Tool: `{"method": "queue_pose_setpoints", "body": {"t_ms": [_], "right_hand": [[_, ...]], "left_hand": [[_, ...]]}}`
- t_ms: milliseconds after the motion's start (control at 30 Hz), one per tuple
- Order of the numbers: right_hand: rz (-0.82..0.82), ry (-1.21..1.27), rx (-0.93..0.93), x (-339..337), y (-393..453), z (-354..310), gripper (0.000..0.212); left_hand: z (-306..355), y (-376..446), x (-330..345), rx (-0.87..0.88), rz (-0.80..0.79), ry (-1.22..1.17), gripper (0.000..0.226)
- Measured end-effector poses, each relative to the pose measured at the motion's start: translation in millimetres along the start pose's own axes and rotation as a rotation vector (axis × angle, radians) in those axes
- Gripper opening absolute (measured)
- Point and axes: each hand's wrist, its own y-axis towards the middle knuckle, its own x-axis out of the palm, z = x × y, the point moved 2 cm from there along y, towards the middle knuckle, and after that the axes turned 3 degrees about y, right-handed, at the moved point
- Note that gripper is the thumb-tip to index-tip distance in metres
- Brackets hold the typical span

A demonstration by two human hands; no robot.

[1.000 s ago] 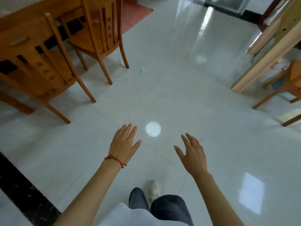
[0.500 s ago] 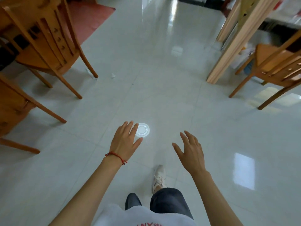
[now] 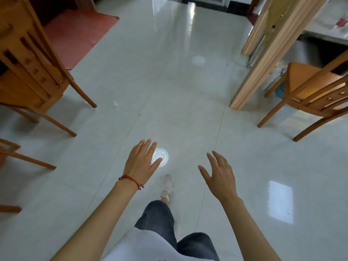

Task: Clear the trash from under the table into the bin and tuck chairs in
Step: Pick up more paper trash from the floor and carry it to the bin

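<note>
My left hand (image 3: 141, 162), with a red string at the wrist, and my right hand (image 3: 219, 175) are held out over the pale tiled floor, fingers spread, holding nothing. A small crumpled white scrap of paper (image 3: 115, 104) lies on the floor beside the rear leg of a wooden chair (image 3: 35, 72) at the left. A second wooden chair (image 3: 312, 91) stands at the right, by a table (image 3: 327, 25) covered with paper. A blue basket (image 3: 281, 89) shows under that chair, mostly hidden.
A thick wooden post (image 3: 267, 59) leans between floor and table at the right. A red mat (image 3: 79, 34) lies at the back left. Another chair's legs (image 3: 28, 161) reach in from the left edge. My foot (image 3: 167, 185) is stepping forward. A round light reflection (image 3: 161, 157) glares on the tiles.
The view has swung right and forward: the left chairs slid toward the left edge, the right chair and post came further in. Both hands stayed spread and empty.
</note>
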Motion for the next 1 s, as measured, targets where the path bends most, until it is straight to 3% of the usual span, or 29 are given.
{"method": "queue_pose_setpoints", "body": {"t_ms": [367,533,700,1000], "right_hand": [[0.042,-0.019,0.048,-48,216,6,0.056],[0.049,-0.024,0.056,-70,296,6,0.056],[0.021,-0.022,0.042,-90,375,13,0.057],[0.023,-0.031,-0.076,-140,540,24,0.056]], "left_hand": [[-12,232,-17,0.059,-0.017,0.014,0.06],[-15,313,-32,0.081,-0.046,0.027,0.075],[-14,390,-36,0.051,-0.037,0.009,0.065],[-3,539,-53,-0.044,-0.01,-0.03,0.079]]}}
